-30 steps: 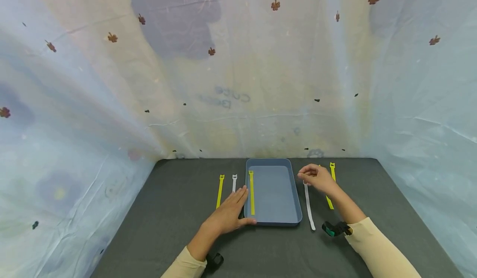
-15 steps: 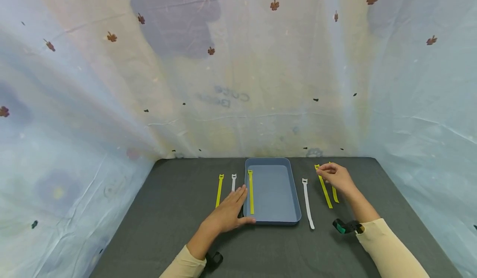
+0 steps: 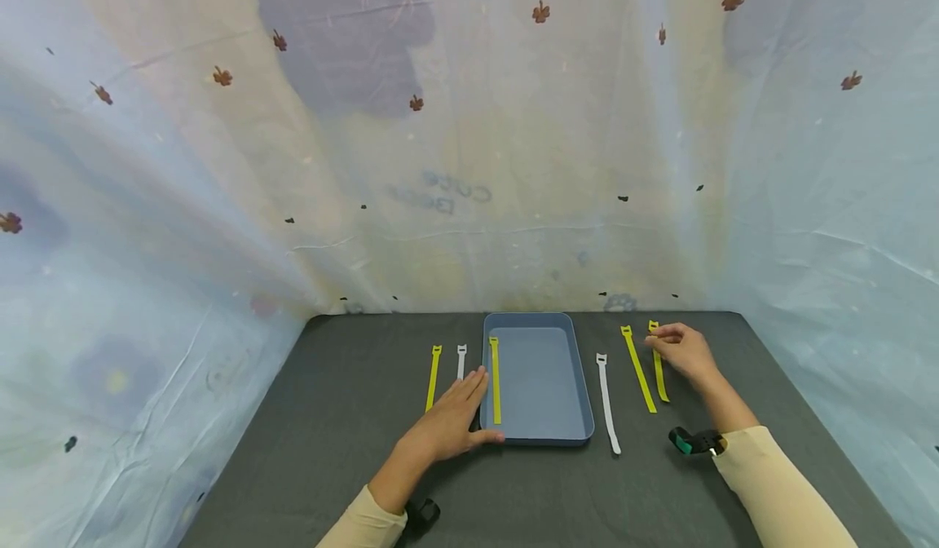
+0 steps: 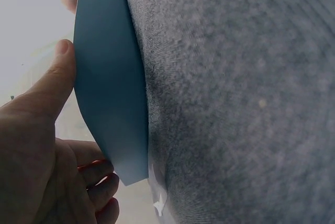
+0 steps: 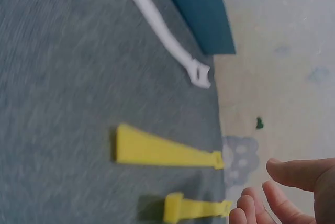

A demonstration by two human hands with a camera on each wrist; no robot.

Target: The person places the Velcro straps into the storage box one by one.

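My left hand [image 3: 449, 422] rests at the near left corner of a blue-grey tray [image 3: 544, 385], its fingers along the left side and the thumb at the front wall. A yellow cable strap [image 3: 495, 385] lies inside the tray, along its left side. Over on the right, my right hand [image 3: 682, 352] is at the slotted head of the outermost yellow strap [image 3: 661, 381]. The right wrist view shows the thumb [image 5: 296, 173] and fingers apart, holding nothing. Beside that strap lie another yellow strap [image 3: 638, 369] and a white strap [image 3: 606, 405].
Left of the tray lie a yellow strap [image 3: 434, 377] and a white strap [image 3: 461, 359], the latter partly behind my left hand. Dark grey cloth [image 3: 352, 450] covers the table. A pale patterned sheet [image 3: 513, 165] hangs close behind it and at both sides.
My right hand has moved rightward from above the white strap, past the first yellow strap, to the outermost one. My left hand and the tray have stayed put.
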